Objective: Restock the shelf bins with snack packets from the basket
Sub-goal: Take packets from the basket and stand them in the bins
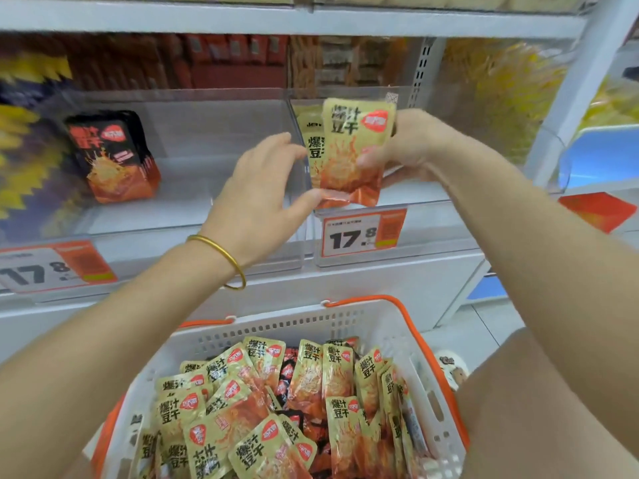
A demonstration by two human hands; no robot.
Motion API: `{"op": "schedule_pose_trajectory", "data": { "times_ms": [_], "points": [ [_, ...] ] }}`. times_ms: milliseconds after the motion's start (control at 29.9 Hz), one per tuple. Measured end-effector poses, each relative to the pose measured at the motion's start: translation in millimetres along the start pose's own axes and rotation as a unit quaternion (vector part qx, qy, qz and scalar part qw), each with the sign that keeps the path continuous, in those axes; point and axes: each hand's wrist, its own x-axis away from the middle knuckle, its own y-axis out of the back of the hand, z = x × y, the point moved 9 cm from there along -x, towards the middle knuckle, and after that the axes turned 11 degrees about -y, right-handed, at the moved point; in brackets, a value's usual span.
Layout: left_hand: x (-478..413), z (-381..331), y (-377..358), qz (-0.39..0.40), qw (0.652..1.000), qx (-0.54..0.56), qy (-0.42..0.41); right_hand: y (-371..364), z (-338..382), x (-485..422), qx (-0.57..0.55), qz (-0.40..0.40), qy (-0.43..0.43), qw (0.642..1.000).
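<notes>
Gripping two tan foil snack packets, the right hand held them over one clear plastic bin; the left hand pinched their lower edge.

Two bare forearms reach in from the near edge, one from the left and one from the right — no sleeves cover either. The left hand has a thin, plain, round gold metal bangle circling its wrist. The right hand wears no ring, watch or band — its wrist is bare. Neither hand is gloved.
</notes>
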Motion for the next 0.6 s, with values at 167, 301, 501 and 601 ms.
{"op": "schedule_pose_trajectory", "data": {
  "times_ms": [167,301,501,601],
  "points": [
    [2.8,9.7,-12.4,0.033,0.999,-0.03,-0.015,-37.2,-10.8,-47.1,0.099,0.009,-0.045,0.994],
    [4.6,13.4,-15.8,0.031,0.999,-0.028,-0.027,-33.3,-23.7,-68.8,0.182,-0.037,-0.068,0.98],
    [4.6,11.7,-17.4,0.021,0.998,-0.029,-0.043,-37.7,-34.8,-82.8,0.122,-0.022,-0.096,0.988],
    [5.5,11.5,-17.2,0.015,0.999,-0.027,-0.041,-41.0,-42.3,-84.9,0.099,0.004,-0.12,0.988]
  ]
}}
